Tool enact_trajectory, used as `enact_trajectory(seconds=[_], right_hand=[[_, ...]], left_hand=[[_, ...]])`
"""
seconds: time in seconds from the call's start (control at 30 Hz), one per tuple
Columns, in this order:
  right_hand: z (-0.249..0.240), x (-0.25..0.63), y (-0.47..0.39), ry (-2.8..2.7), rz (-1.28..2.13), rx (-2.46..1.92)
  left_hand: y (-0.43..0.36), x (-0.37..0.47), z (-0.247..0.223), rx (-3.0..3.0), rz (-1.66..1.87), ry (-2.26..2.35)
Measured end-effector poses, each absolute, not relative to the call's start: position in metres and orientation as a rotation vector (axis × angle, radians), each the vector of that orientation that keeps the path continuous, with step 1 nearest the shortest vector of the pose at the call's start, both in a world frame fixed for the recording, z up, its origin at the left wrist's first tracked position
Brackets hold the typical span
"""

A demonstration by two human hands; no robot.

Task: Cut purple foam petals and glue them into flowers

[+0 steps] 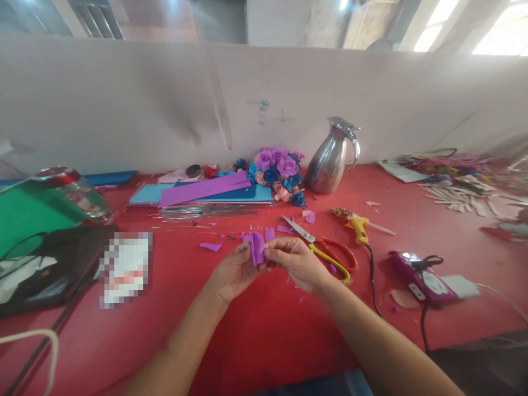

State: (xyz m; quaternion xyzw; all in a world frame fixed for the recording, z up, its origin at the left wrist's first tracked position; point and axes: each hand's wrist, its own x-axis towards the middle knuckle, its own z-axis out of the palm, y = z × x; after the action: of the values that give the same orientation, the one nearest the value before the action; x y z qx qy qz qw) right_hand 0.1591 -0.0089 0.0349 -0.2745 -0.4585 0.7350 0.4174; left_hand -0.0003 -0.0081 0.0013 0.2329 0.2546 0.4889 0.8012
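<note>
Between my hands, above the red table, is a purple paper petal (257,247) with a curled edge. My left hand (235,271) grips it from the left and below, fingers partly hidden behind it. On its right side, my right hand (297,260) pinches the edge between thumb and fingers. Just beyond lie purple paper scraps (211,247) and another purple piece (269,234). Scissors (333,258) with red and yellow handles lie to the right of my right hand, blades pointing away to the left.
A yellow glue gun (358,226) with a black cord lies right of the scissors, near a purple power strip (423,278). Behind stand a metal jug (330,162) and a bunch of paper flowers (277,165). Purple sheets (202,188) and thin wires (206,212) lie left of them.
</note>
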Motion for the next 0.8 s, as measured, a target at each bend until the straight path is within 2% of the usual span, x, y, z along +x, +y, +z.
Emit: enact_trajectory(seconds=[0.37,0.8], right_hand=[[0.029,0.155,-0.01,-1.199,1.666,-0.795],[0.022,0.154,-0.006,-1.153,1.693,-0.757]], left_hand=[[-0.01,0.006,0.009,0.493,1.044,0.523],[-0.008,0.01,0.011,0.484,1.074,0.529]])
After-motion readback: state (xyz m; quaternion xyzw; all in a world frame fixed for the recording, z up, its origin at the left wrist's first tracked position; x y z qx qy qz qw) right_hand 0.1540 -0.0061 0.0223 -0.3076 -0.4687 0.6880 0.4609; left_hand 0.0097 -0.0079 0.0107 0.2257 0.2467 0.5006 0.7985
